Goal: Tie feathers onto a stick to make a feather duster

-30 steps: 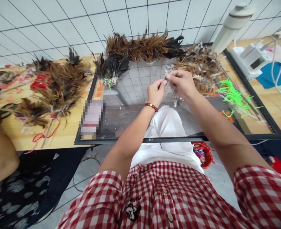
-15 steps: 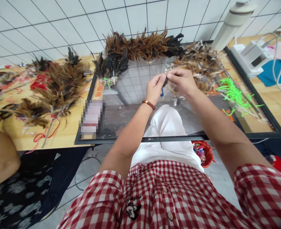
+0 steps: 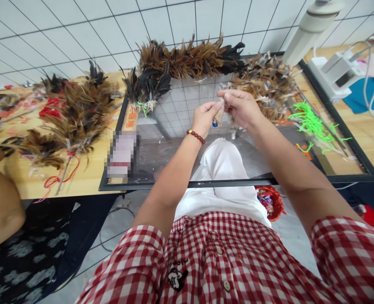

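Over the glass panel (image 3: pixel 174 152), my left hand (image 3: pixel 203 119) is closed in a pinch on a small tan feather (image 3: pixel 219 116) that hangs below its fingertips. A small blue object (image 3: pixel 215 123) shows beside the feather; its kind is unclear. My right hand (image 3: pixel 243 109) is closed too, thumb against fingers, at the feather's whitish upper end. What else those fingers may hold is hidden. Just behind the right hand lies a heap of loose brown feathers (image 3: pixel 269 86). Farther left, black feathers (image 3: pixel 148 84) lie bunched with bright green tips at their base.
A long brown feather bundle (image 3: pixel 187 59) lies along the tiled wall. Bright green strands (image 3: pixel 312 124) and a white power strip (image 3: pixel 326 78) are at the right. At the left are more feather bundles (image 3: pixel 82 109), a pixelated flat item (image 3: pixel 121 156) and another person's arm (image 3: pixel 1 198).
My left hand has shifted slightly left and down, and my right fingers have turned. The tan feather now shows between the hands, where before only a dark bit was visible.
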Tool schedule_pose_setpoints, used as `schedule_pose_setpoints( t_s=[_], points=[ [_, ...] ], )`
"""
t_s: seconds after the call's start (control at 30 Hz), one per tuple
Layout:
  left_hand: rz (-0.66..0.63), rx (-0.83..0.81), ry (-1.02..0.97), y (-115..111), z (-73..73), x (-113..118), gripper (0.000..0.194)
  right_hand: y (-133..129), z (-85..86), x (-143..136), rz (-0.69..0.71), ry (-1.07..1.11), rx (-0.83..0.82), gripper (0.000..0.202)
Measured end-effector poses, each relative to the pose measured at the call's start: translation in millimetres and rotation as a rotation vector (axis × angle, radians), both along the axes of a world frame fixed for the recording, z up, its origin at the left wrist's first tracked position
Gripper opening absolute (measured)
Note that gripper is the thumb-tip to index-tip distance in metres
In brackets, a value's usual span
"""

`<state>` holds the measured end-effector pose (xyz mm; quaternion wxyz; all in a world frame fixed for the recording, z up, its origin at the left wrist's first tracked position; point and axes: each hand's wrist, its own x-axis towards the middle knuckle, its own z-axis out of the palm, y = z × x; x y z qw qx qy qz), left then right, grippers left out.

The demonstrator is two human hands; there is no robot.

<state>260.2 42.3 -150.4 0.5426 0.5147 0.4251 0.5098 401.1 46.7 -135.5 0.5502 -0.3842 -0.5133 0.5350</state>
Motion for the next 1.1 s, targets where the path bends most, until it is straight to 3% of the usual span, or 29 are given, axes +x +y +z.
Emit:
schedule_pose_setpoints(
  t_s=[0.13,0.43,0.8,1.1],
  points=[
    [-0.012,0.018,-0.025,0.9,-0.6,0.5,0.035,-0.3,-1.5,-1.5,0.020,-0.023,0.037,0.043],
    [-0.032,0.022,-0.055,3.5,-5.5,2.3,0.037,-3.5,1.4,-8.3,-0.108,-0.186,0.201,0.040],
    [-0.055,0.002,-0.080,5.9,-7.7,1.8,0.032,-0.1,-3.3,-3.5,-0.061,-0.081,0.178,0.035],
    [-0.044,-0.048,-0.112,5.1,-5.8,1.8,0.029,-0.9,-0.9,-4.1,-0.109,-0.262,0.258,0.037]
  ],
)
